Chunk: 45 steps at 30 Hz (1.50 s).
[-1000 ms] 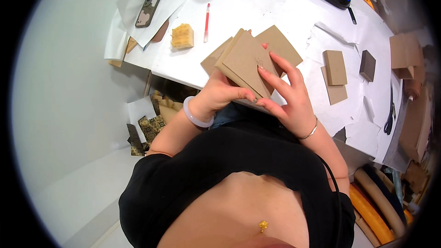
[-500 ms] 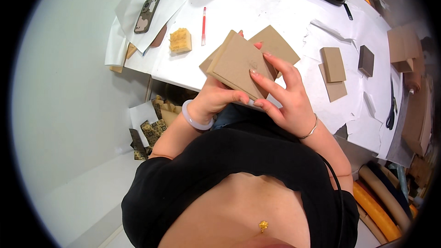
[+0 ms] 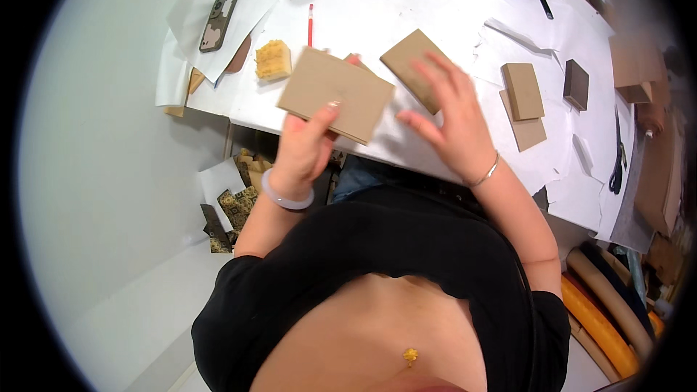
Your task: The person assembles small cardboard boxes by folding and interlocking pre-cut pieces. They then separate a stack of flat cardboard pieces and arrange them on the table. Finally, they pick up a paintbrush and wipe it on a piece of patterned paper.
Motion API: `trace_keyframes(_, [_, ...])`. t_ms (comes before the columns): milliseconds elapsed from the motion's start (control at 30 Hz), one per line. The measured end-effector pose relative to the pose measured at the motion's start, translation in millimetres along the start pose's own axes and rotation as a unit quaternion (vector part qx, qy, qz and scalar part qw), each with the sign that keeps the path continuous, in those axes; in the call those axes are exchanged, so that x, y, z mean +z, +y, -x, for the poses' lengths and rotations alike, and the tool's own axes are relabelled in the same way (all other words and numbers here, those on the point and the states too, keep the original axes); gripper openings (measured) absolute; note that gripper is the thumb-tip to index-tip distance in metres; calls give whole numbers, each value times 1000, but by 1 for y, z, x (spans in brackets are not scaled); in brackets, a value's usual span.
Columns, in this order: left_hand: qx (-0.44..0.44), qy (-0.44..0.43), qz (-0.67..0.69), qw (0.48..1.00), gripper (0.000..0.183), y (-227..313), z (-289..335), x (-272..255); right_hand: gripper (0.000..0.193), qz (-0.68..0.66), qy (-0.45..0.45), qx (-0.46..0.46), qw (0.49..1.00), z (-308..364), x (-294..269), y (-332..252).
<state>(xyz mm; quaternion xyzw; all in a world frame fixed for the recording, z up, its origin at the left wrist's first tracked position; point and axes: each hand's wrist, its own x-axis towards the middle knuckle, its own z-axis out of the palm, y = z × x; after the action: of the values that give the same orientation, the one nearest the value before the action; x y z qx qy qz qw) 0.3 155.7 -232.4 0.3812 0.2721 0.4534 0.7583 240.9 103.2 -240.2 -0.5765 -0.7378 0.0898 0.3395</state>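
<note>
My left hand (image 3: 301, 149) grips a flat tan rectangular board (image 3: 341, 91) with a thick, layered edge. The thumb lies on its upper face; the fingers are mostly hidden underneath. Another tan board (image 3: 408, 62) lies on the table near the front edge. Over its right side hovers my right hand (image 3: 465, 127), empty, fingers and thumb apart and slightly blurred. Whether its fingertips touch that board, I cannot tell. Behind the held board, the corner of one more tan piece (image 3: 361, 64) peeks out.
On the white table (image 3: 348, 18) lie a yellow sponge block (image 3: 273, 60), a red pen (image 3: 311, 25) and a phone (image 3: 219, 23). Stacked tan boards (image 3: 523, 91), a dark block (image 3: 576, 85) and scissors (image 3: 618, 163) are at the right. Rolled material (image 3: 599, 319) stands below.
My right hand has come off the held board and moved right, its fingers spreading. The held board has shifted left and turned in my left hand, uncovering more of the board on the table.
</note>
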Motion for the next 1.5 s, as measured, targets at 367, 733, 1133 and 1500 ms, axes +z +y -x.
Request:
trace_keyframes(367, [50,133,-42,989,66,24,14,-38,91,101,-12,156,983,-3,26,41])
trace_keyframes(733, [46,123,-22,991,64,22,12,-44,88,-92,29,259,961,-59,13,96])
trace_keyframes(1133, [26,137,-22,990,60,23,16,-52,81,181,24,177,967,-101,30,145])
trace_keyframes(1500, [-73,126,-70,987,56,9,1,-42,94,196,19,345,917,59,-77,119])
